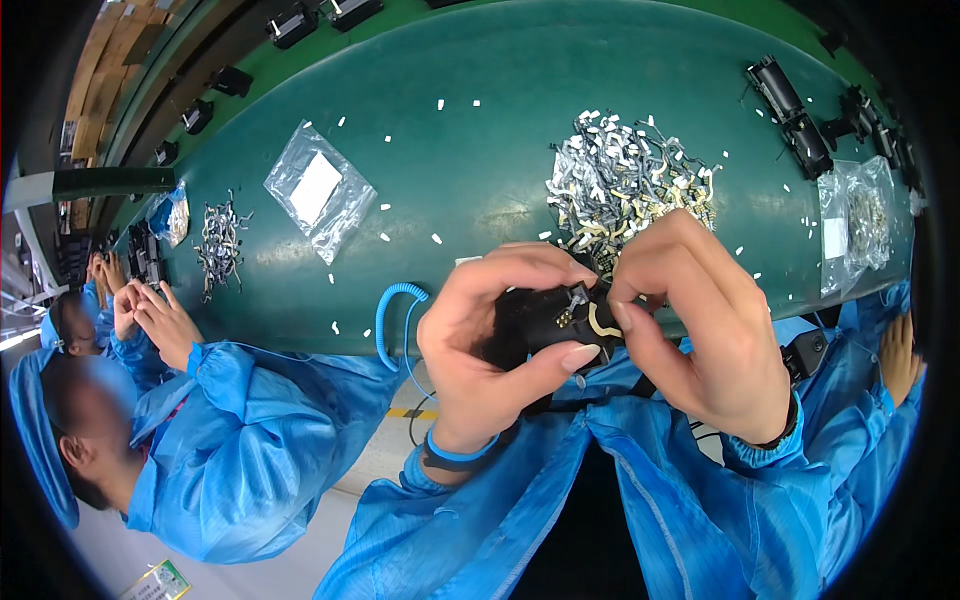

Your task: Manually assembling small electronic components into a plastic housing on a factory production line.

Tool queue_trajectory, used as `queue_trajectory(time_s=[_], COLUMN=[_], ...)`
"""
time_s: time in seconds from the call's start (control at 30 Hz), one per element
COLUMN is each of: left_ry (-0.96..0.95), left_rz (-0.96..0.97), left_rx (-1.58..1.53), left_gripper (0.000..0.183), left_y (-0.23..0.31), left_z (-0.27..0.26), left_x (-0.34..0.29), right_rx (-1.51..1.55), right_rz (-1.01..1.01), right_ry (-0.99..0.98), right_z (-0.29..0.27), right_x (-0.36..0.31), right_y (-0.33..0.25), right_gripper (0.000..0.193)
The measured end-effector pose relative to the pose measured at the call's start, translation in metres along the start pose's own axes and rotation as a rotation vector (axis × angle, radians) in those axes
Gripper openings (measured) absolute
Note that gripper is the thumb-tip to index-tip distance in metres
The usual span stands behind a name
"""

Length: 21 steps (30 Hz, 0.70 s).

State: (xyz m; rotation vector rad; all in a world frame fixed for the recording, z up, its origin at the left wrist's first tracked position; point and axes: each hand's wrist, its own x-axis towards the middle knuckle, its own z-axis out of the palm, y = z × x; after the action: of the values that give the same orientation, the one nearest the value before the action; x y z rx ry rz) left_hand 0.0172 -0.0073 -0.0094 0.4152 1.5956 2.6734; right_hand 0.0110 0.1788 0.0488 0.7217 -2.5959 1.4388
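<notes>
My left hand [478, 345] wraps round a black plastic housing [535, 318], its thumb along the near side and its fingers over the far side. Small gold-coloured contacts [565, 318] show on the housing's right end, beside a short cream-coloured strip [603, 324] that curves across it. At that end, my right hand [705, 325] has thumb and index finger closed in a pinch, touching the housing close to the strip. Whatever lies between those fingertips is hidden. Just beyond both hands spreads a heap of short black, white and cream cable pieces [625, 170] with white ends.
A clear plastic bag [345, 205] and a smaller cable pile [220, 245] lie left on the green table [450, 150]. Black devices [790, 115] and another bag [868, 215] are at right. A blue coiled cord [385, 315] hangs nearby. Co-workers in blue sit at left [250, 440] and right.
</notes>
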Motion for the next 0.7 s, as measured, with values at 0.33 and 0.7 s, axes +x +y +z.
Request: queue_trajectory(time_s=[0.33,0.7], left_ry=[0.006,0.142], left_rz=[0.246,0.247], left_rx=[0.169,0.341], left_gripper=[0.041,0.017], left_y=[-0.017,-0.013], left_z=[-0.001,0.003], left_x=[0.004,0.006], right_rx=[0.685,0.601], right_rz=[0.212,0.071], right_ry=[0.262,0.36], right_z=[0.037,0.057], right_x=[-0.021,-0.029], right_y=[0.001,0.018], right_gripper=[0.048,0.057])
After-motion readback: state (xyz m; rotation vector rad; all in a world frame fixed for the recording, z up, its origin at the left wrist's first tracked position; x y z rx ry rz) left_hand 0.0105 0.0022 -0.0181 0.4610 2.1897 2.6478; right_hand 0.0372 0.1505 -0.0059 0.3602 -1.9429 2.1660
